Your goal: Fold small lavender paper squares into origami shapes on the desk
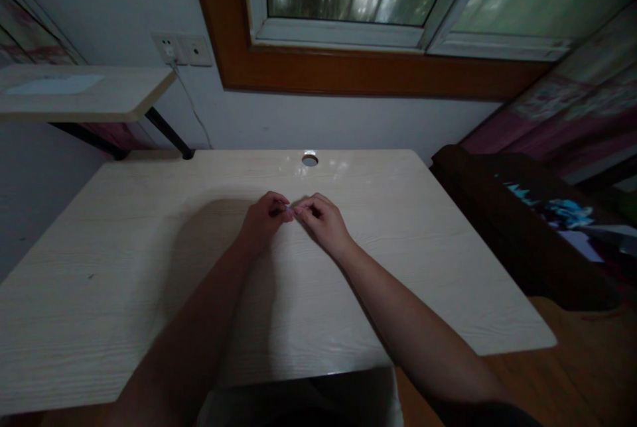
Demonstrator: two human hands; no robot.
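Note:
Both hands meet over the middle of a pale wood-grain desk (423, 241), fingertips almost touching. My left hand (265, 218) is pinched closed around a tiny whitish thing (288, 207) whose kind is too small to make out. Just to its right, my right hand (324, 218) is also closed in a pinch, thumb against fingers. Whatever lies between those right fingertips is hidden or too small to name; it may be the same tiny thing.
A round cable hole (309, 160) sits near the desk's back edge. At left a raised shelf (144, 85) stands on black legs. A cable (194, 105) hangs from the wall socket (172, 49). Right of the desk is a dark wooden piece of furniture (497, 215) with assorted items on it.

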